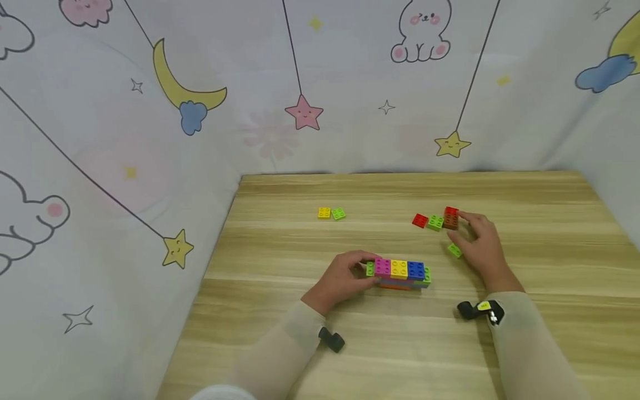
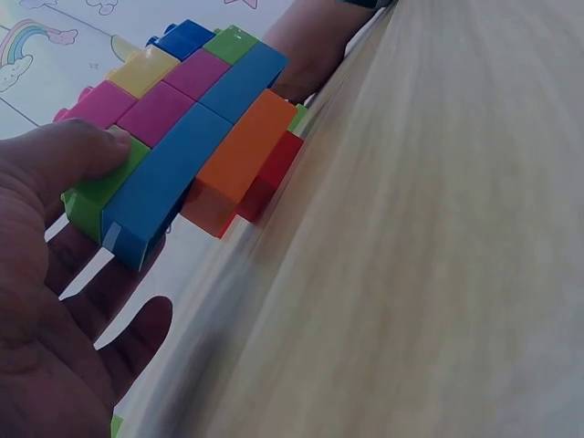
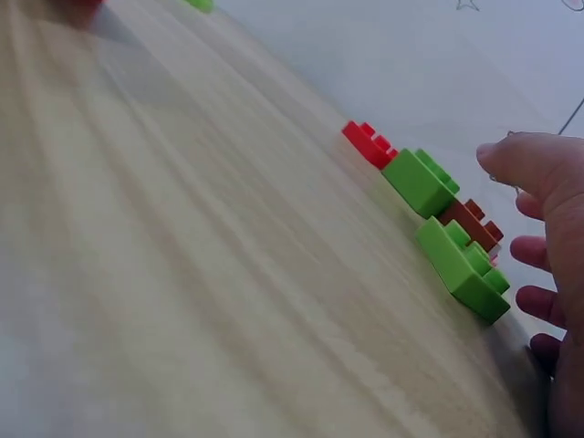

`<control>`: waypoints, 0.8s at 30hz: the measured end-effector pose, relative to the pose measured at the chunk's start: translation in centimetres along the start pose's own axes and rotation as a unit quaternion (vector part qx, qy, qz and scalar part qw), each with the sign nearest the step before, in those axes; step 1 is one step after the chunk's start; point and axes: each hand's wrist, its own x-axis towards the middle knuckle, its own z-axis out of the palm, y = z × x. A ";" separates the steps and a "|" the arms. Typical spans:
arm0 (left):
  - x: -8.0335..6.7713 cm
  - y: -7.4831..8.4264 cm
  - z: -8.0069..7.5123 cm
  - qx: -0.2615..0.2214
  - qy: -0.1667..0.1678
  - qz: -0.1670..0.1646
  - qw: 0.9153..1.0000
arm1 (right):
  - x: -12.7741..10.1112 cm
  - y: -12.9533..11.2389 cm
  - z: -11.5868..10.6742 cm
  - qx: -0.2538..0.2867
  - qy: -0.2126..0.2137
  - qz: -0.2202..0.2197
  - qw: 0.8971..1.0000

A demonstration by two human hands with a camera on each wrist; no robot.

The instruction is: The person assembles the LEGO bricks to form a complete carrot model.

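Observation:
My left hand point(image 1: 344, 278) grips one end of a stack of toy building bricks point(image 1: 399, 269). Its top row is magenta, yellow and blue, with green at both ends. In the left wrist view, long blue bricks point(image 2: 173, 173) sit under that part, with an orange brick point(image 2: 239, 151) and a red one point(image 2: 270, 178) lower down. My right hand point(image 1: 481, 247) reaches beside a red brick point(image 1: 451, 211) and a brown brick point(image 1: 450, 222), thumb and forefinger apart; whether a fingertip touches them I cannot tell. A small green brick point(image 1: 454, 250) lies by the thumb.
Left of the brown brick lie a green brick point(image 1: 435, 223) and a red brick point(image 1: 420, 220). Farther left, a yellow brick point(image 1: 324, 213) and a light green brick point(image 1: 339, 214) lie near the back of the wooden table point(image 1: 280, 244). A printed white cloth point(image 1: 350, 139) stands behind the table.

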 end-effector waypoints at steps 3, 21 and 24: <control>0.0 0.1 0.0 0.000 -0.001 -0.003 1.000 | 0.9 0.1 -0.1 -0.034 -0.040 0.024 0.998; 0.0 0.0 -0.1 -0.002 0.000 0.009 1.000 | 0.8 -0.4 -0.3 -0.031 -0.037 0.086 0.995; 0.0 0.1 -0.1 -0.003 0.000 0.004 1.000 | 0.0 -0.9 -0.4 0.010 -0.002 0.093 0.996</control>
